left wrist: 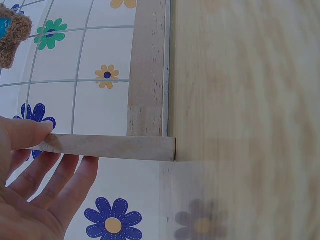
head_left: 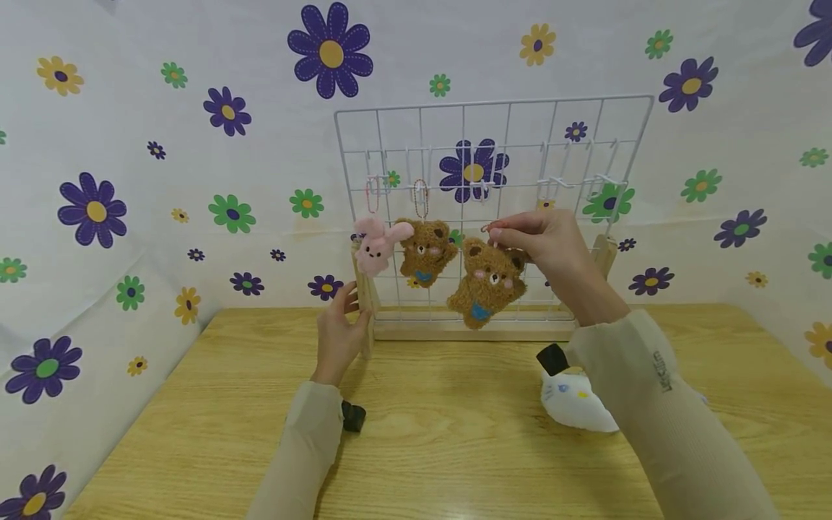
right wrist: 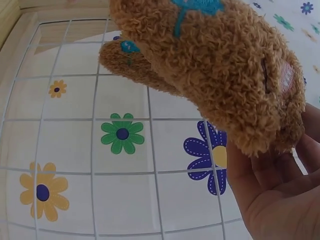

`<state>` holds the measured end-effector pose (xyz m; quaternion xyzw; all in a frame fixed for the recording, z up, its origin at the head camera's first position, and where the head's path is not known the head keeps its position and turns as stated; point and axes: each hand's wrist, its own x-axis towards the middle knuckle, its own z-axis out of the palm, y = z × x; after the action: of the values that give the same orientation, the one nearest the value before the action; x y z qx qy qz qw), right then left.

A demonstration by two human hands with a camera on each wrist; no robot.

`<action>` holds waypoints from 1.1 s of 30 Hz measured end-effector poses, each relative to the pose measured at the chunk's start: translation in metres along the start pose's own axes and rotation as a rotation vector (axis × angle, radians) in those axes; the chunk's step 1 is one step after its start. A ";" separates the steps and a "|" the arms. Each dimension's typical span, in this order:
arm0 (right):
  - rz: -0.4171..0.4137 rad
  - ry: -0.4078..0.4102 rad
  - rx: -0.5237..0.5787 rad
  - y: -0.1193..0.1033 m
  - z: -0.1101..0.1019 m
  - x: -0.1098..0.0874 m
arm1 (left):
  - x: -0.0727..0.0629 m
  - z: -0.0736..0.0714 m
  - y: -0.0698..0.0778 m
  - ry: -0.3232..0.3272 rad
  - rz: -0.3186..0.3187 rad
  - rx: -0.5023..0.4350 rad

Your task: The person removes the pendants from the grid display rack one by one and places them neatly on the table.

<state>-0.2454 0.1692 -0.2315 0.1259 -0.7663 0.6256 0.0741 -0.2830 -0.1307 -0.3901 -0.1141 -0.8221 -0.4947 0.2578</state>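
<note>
Brown bear point(head_left: 490, 284) in right hand point(head_left: 549, 245), before wire grid point(head_left: 509, 146).

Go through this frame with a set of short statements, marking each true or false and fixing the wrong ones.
1. The right hand holds a brown bear near its head. True.
2. The left hand is wrapped around the pink rabbit. False: the left hand grips the rack's wooden side post.
3. The pink rabbit hangs to the left of the other bear in the head view. True.
4. The white plush toy hangs from a hook. False: the white plush toy lies on the table.
5. Both bears carry a blue patch. True.
6. Every hook is in use. False: the hooks at the rack's right side are bare.
</note>
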 end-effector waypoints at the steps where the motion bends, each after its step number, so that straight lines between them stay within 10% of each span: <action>1: 0.003 -0.008 -0.008 0.001 -0.001 -0.001 | 0.000 0.000 0.000 0.000 -0.004 -0.002; 33: 0.083 -0.076 -0.054 0.036 -0.009 -0.018 | 0.001 0.001 0.000 -0.018 -0.060 -0.035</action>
<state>-0.2386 0.1869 -0.2687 0.1157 -0.7897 0.6020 0.0224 -0.2844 -0.1296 -0.3900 -0.0982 -0.8186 -0.5155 0.2335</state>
